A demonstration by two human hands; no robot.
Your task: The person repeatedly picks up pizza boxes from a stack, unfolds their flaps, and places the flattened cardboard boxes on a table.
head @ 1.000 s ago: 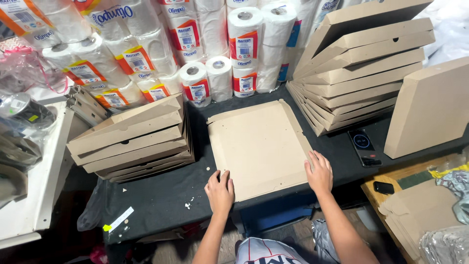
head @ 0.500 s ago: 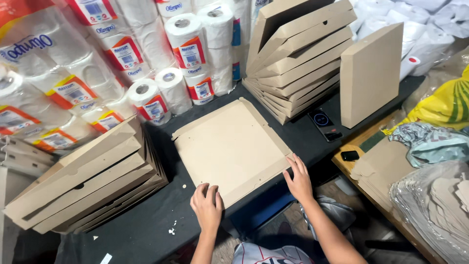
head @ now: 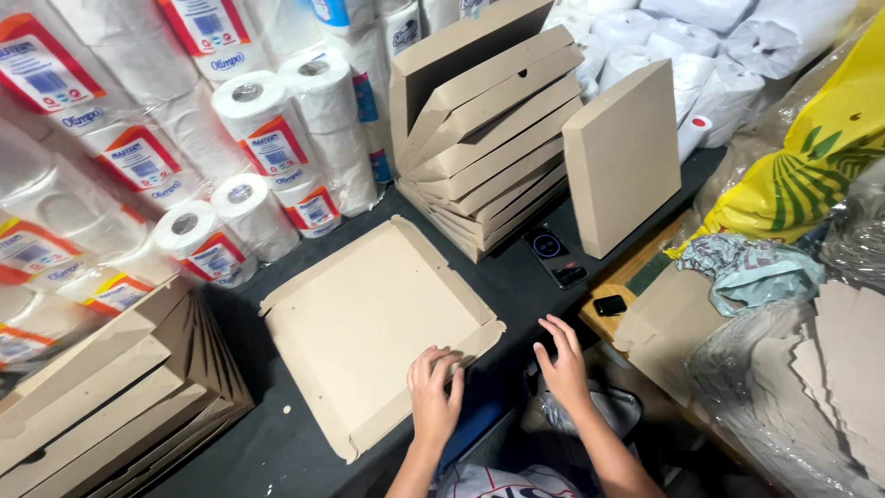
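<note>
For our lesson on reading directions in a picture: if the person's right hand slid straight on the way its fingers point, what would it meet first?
The right hand points up and slightly left over the dark table. Its path looks free until the smartphone, probably first, with the stack of cardboard boxes behind. Depth is unclear.

The flat box [head: 369, 323] is matt brown cardboard, smooth, on a dull dark table [head: 516, 277]. The paper rolls [head: 267, 129] wear glossy plastic wrap.

Up and to the left of our left hand [head: 435, 395] we see wrapped paper rolls [head: 263, 129] with red-and-white labels. Up beyond our right hand [head: 562, 362] a dark phone [head: 554, 255] shows a lit round screen, by stacked cardboard boxes [head: 484, 129].
</note>
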